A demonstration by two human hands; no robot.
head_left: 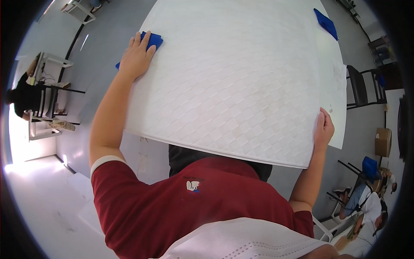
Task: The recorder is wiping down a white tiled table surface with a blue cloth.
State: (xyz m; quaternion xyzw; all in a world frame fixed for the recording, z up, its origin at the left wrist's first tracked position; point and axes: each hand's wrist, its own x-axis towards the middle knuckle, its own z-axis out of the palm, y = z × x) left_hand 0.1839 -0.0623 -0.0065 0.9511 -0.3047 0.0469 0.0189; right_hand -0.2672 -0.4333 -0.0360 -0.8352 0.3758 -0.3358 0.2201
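Observation:
A large white panel (226, 94) with a woven-look relief pattern lies flat before me, its near edge close to my body. My left hand (137, 56) rests palm down over a blue cloth (156, 40) at the panel's left edge, pressing it with lightly spread fingers; part of the cloth pokes out below the wrist side. At the right edge, my right hand (324, 128) has curled fingers with the thumb against the panel's side; the fingertips are partly hidden. A second blue cloth (326, 24) lies at the far right edge.
A smooth white surface (338, 129) extends beyond the panel's right edge. A black chair (357, 85) stands to the right, with a cardboard box (383, 142) nearer. People sit at the left (29, 97) and lower right (368, 204), away from my hands.

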